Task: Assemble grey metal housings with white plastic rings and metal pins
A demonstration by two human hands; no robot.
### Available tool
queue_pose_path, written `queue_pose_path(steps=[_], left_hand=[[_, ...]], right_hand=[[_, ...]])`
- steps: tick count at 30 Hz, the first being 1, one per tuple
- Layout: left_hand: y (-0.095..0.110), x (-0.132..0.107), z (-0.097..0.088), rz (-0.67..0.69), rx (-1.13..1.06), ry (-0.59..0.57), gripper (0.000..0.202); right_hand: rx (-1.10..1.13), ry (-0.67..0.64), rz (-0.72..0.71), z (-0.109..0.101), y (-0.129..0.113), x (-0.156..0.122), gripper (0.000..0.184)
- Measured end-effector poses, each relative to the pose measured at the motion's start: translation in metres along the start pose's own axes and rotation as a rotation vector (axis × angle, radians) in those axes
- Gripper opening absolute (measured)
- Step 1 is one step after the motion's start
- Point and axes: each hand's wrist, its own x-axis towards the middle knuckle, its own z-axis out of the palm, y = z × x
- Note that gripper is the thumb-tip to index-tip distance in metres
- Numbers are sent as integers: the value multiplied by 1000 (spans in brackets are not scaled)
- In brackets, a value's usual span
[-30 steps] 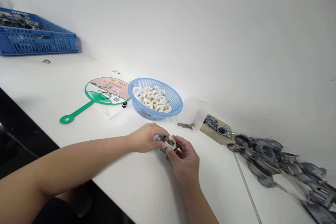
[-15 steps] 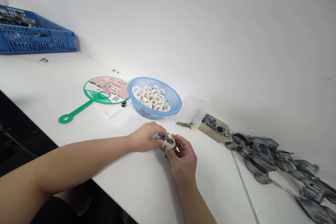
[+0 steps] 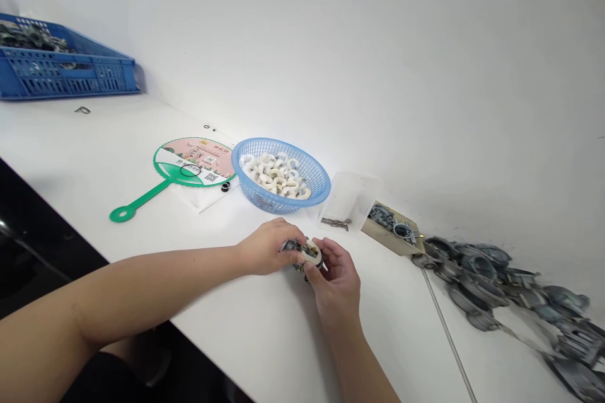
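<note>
**Close handwork, two-handed**

A long white table (image 3: 85, 157) carries everything here. Far left of the light-blue plastic basket (image 3: 302, 160) sits a blue plastic crate (image 3: 70, 79) of metal parts. Just left of the basket lies a green-handled paper fan (image 3: 193, 160), showing a QR code (image 3: 211, 177), its print too small to read. Inside the basket are cream rings (image 3: 274, 177). To its right are a clear plastic box (image 3: 347, 198) and grey die-cast housings (image 3: 477, 280).

In front of the basket, the left hand (image 3: 267, 247) and right hand (image 3: 335, 280) both clench a small metal assembly (image 3: 305, 257) with a cream ring. It looks stiff and fairly dense; its solid body seems the safest hold.
</note>
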Motion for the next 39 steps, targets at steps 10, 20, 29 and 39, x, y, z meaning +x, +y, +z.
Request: queue_pose_path(steps=[10, 20, 29, 39], left_hand=[[6, -2, -4, -79, -9, -31, 25], [2, -2, -3, -10, -40, -8, 26], [2, -3, -4, -54, -59, -13, 29], [2, -3, -6, -52, -79, -35, 30]], right_hand=[[-131, -33, -9, -4, -1, 2, 57], [-223, -17, -42, -3, -3, 1, 50], [-107, -21, -35, -2, 3, 1, 51], [-66, -18, -14, -2, 1, 2, 53]])
